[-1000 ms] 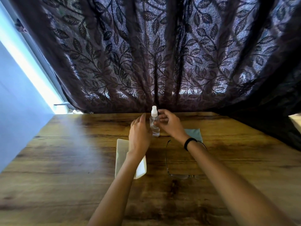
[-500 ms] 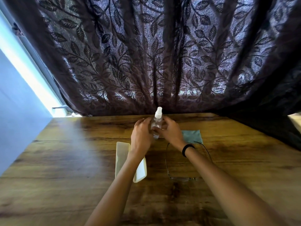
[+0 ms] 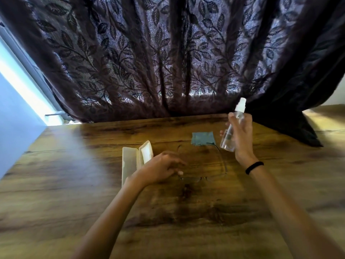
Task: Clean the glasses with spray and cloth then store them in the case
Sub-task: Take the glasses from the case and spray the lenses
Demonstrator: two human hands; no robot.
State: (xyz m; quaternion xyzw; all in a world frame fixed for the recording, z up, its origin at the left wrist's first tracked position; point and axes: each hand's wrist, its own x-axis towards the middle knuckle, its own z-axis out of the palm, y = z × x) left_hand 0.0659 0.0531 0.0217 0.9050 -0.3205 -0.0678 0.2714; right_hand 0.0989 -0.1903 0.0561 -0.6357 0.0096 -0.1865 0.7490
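My right hand [image 3: 240,139] holds a clear spray bottle [image 3: 231,131] with a white nozzle, lifted above the table at the right. The thin-framed glasses [image 3: 203,177] lie open on the wooden table [image 3: 74,184], lenses toward me. My left hand [image 3: 160,170] hovers low over the glasses' left side, fingers loosely curled; whether it touches the frame is unclear. A blue-grey cloth [image 3: 202,138] lies flat beyond the glasses. An open cream case [image 3: 134,159] lies left of my left hand.
A dark leaf-patterned curtain [image 3: 168,62] hangs along the table's far edge and drapes onto the table at the right. A pale wall and bright window strip are at the left.
My right hand has lifted the bottle up and to the right. My left hand has let go of the bottle and dropped down toward the glasses. The camera view shifted left.
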